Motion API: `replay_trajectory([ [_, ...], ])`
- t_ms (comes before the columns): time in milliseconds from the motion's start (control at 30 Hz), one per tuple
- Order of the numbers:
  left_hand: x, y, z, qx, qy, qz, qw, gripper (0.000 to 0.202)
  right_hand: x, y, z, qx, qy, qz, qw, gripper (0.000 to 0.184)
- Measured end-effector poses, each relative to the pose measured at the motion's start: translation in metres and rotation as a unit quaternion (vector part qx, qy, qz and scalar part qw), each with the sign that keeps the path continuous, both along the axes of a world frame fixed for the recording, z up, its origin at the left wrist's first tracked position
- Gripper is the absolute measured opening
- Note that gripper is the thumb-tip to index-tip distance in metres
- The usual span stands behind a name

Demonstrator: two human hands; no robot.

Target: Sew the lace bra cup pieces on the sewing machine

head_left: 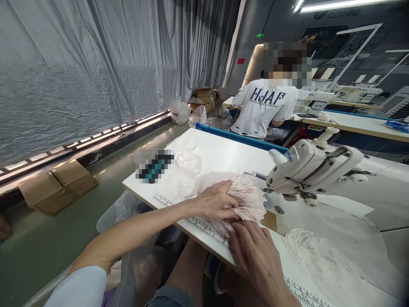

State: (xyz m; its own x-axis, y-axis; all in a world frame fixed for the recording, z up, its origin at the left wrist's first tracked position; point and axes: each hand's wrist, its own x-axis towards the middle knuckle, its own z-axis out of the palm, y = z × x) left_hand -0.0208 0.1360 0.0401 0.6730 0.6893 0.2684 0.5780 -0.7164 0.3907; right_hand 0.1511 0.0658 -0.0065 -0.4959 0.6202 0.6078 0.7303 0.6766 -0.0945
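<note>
A piece of white gathered fabric (249, 196) with reddish-brown lines lies bunched on the sewing table (220, 149), left of the sewing machine's needle area. My left hand (214, 200) rests over it, its fingers bent into the folds. Closer to the table's front edge, my right hand (255, 247) has its fingers curled at the fabric's near side; its fingertips are partly hidden. The white sewing machine (306, 170) stands just beyond and to the right of the fabric. More white fabric pieces (183, 175) lie to the left of my left hand.
White stringy trim (319, 260) is heaped at the right. A printed ruler (207, 232) runs along the front edge. Cardboard boxes (59, 187) sit on the floor at left, below a grey curtain (96, 64). A co-worker in a white shirt (262, 106) sits ahead.
</note>
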Motion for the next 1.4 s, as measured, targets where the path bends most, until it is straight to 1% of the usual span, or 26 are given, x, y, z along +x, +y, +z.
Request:
replay_trajectory([
  [133,-0.001,-0.001,0.003,-0.016,-0.005,-0.001,1.000,0.015,0.007,0.002,0.006,-0.013,0.025,0.027,0.999,0.018],
  [267,-0.002,-0.001,0.004,-0.023,0.004,-0.009,1.000,0.018,0.011,0.002,0.009,-0.012,0.032,0.033,0.999,0.019],
  [400,-0.004,0.001,0.006,-0.018,0.019,-0.023,0.999,0.022,0.014,0.006,0.010,0.013,0.031,0.016,0.999,0.020],
  [533,-0.007,0.001,0.012,-0.029,0.038,-0.056,0.997,0.027,0.017,0.012,0.013,0.024,0.027,-0.008,0.999,0.022],
  [600,-0.007,0.000,0.014,-0.030,0.043,-0.048,0.997,0.023,0.016,0.013,0.016,0.032,0.030,-0.019,0.999,0.019],
  [667,-0.005,-0.001,0.013,-0.024,0.041,-0.026,0.999,0.017,0.014,0.010,0.018,0.053,0.034,-0.027,0.998,0.012],
  [733,-0.003,-0.001,0.012,-0.025,0.036,-0.015,0.999,0.015,0.008,0.005,0.018,0.070,0.033,-0.010,0.997,0.008],
  [833,-0.001,0.000,0.010,-0.030,0.034,-0.012,0.999,0.016,-0.003,-0.004,0.012,0.038,0.006,0.027,0.999,0.013],
  [900,-0.001,0.001,0.008,-0.029,0.036,-0.009,0.999,0.016,-0.009,-0.007,0.006,0.013,-0.016,0.013,1.000,0.019],
  [1000,-0.002,0.002,0.008,-0.020,0.034,-0.009,0.999,0.016,-0.013,-0.005,0.001,0.014,-0.027,-0.022,0.999,0.021],
  [1067,-0.002,0.002,0.009,-0.018,0.034,-0.011,0.999,0.016,-0.010,-0.003,0.001,0.013,-0.019,-0.018,1.000,0.020],
  [1233,-0.004,0.001,0.011,-0.035,0.038,-0.023,0.998,0.014,0.002,-0.003,0.009,-0.025,0.008,0.039,0.999,0.018],
  [1400,-0.006,0.003,0.009,-0.028,0.042,-0.037,0.998,0.018,0.004,0.000,0.011,-0.018,0.030,0.054,0.998,0.017],
])
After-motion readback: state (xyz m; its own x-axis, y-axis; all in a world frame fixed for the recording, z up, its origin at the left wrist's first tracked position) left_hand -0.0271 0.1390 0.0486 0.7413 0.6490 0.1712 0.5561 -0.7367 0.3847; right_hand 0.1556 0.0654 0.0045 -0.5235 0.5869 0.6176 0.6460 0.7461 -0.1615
